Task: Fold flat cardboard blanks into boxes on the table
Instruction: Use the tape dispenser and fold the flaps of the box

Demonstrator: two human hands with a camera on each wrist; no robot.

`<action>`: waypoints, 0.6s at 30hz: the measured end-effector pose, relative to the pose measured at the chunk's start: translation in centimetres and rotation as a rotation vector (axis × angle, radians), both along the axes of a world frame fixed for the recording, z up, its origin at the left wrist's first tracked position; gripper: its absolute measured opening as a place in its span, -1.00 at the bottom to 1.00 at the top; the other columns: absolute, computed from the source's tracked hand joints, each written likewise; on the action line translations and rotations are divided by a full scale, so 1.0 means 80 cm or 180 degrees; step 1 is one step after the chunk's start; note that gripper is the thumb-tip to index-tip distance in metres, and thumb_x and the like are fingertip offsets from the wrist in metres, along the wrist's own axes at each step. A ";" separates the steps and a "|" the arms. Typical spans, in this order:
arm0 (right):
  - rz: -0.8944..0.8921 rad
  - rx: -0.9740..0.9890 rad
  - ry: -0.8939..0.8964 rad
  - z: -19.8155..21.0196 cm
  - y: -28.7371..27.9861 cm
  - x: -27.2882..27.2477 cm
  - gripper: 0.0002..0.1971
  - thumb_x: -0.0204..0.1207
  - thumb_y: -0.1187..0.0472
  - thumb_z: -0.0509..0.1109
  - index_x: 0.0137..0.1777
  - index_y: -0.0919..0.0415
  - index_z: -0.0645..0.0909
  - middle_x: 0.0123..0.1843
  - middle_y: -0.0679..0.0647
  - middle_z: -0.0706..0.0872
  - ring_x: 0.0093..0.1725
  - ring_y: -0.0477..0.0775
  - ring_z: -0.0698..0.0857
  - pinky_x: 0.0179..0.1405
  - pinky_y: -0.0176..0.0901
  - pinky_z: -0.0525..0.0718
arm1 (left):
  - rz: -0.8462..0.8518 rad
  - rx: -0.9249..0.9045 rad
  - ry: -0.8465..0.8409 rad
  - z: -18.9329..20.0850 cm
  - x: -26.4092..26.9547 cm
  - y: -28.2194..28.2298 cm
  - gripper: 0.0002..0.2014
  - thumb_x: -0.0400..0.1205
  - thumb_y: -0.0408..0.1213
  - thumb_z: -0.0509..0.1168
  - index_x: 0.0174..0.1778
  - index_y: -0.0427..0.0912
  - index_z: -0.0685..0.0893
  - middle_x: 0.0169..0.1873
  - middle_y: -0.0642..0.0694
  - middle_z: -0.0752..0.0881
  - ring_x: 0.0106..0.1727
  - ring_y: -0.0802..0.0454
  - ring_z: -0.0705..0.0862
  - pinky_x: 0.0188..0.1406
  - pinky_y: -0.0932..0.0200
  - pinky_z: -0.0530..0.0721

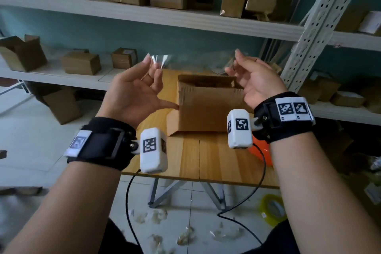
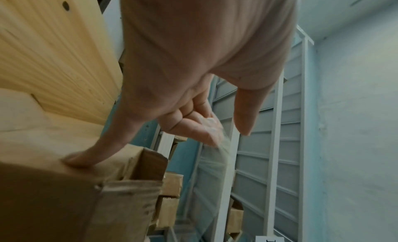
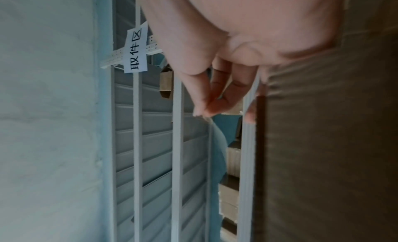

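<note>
Two hands held a clear strip of tape [image 1: 191, 59], barely visible, across the frame's centre: left hand [image 1: 134, 90] and right hand [image 1: 257, 80] each pinched an end. Below, the cardboard box [image 1: 206, 105] stood open-topped on the table [image 1: 191, 156]; its inside was too dark to make out.

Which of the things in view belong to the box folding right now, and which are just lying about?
In the job:
- cardboard box standing open on the wooden table
- strip of clear tape stretched above it
- left hand and right hand, each pinching one end of it

Lying about:
- finished boxes on the shelves
- yellow tape roll on the floor
- orange thing at the table's edge
- scraps of film on the floor
</note>
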State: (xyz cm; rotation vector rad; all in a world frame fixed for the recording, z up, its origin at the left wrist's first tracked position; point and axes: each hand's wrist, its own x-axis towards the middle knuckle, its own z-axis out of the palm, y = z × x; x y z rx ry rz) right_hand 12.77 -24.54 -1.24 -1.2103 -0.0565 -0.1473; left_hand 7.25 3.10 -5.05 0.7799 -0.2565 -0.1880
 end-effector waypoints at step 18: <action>0.0118 -0.0332 0.0170 0.033 0.020 -0.041 -0.87 0.52 0.16 0.68 -0.11 0.09 0.75 -0.25 -0.08 0.83 -0.20 -0.14 0.79 0.34 -0.05 0.74 | 0.0389 0.0111 0.0710 0.037 -0.024 -0.012 -0.87 0.64 -0.14 0.51 -0.04 -0.05 0.71 -0.26 0.15 0.67 -0.18 0.19 0.74 0.34 -1.04 0.07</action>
